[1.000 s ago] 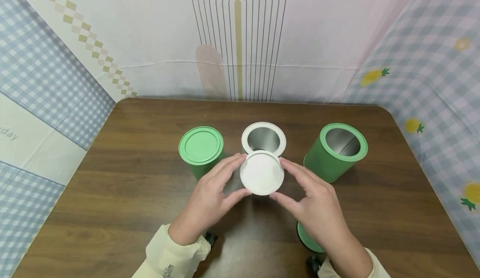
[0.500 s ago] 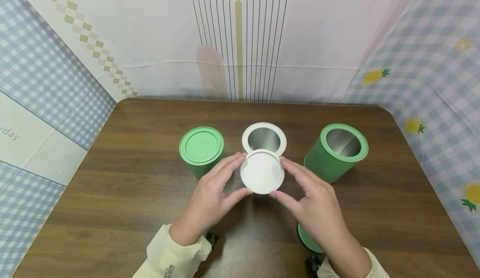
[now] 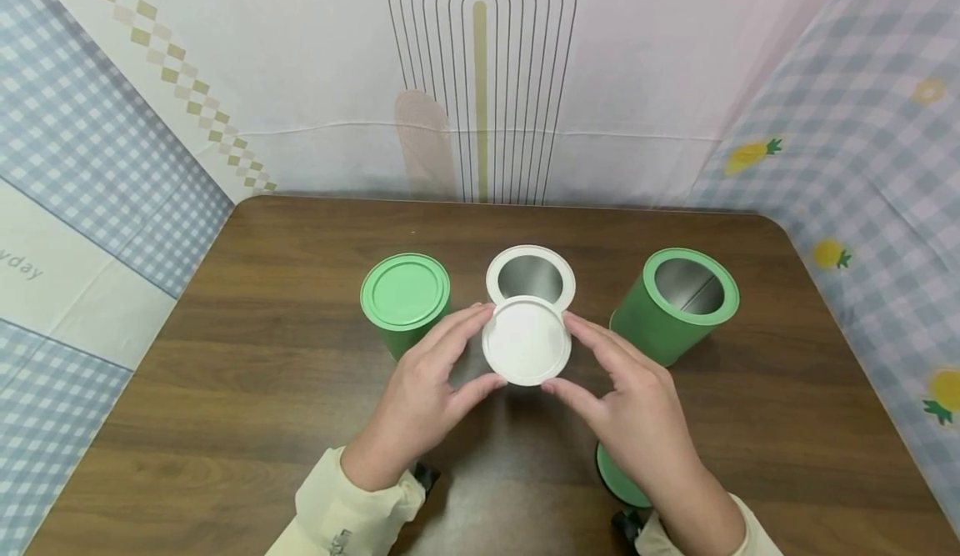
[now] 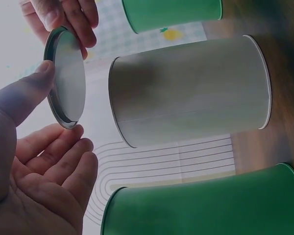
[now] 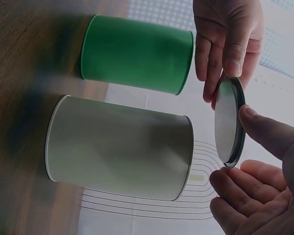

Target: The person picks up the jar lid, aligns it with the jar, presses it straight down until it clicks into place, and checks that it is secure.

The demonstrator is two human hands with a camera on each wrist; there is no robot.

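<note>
A round white lid (image 3: pixel 527 342) is held level between my two hands, pinched at its edge. My left hand (image 3: pixel 431 385) grips its left side with thumb and fingertips; my right hand (image 3: pixel 633 398) does the same on the right. Both wrist views show the lid (image 4: pixel 71 78) raised apart from the white can (image 4: pixel 191 93), higher than its top. From the head, the lid overlaps the near rim of that open can (image 3: pixel 567 277), whose bare metal inside shows.
A green can with its lid on (image 3: pixel 405 293) stands at the left. At the right is an open green can (image 3: pixel 660 323). A green lid (image 3: pixel 621 481) lies on the wooden table (image 3: pixel 262 373), partly hidden by my right forearm. Patterned cloth (image 3: pixel 322 64) hangs behind.
The white lid and both hands have shifted very slightly toward the open white can. My grip on the lid is the same, and the cans have stayed in place.
</note>
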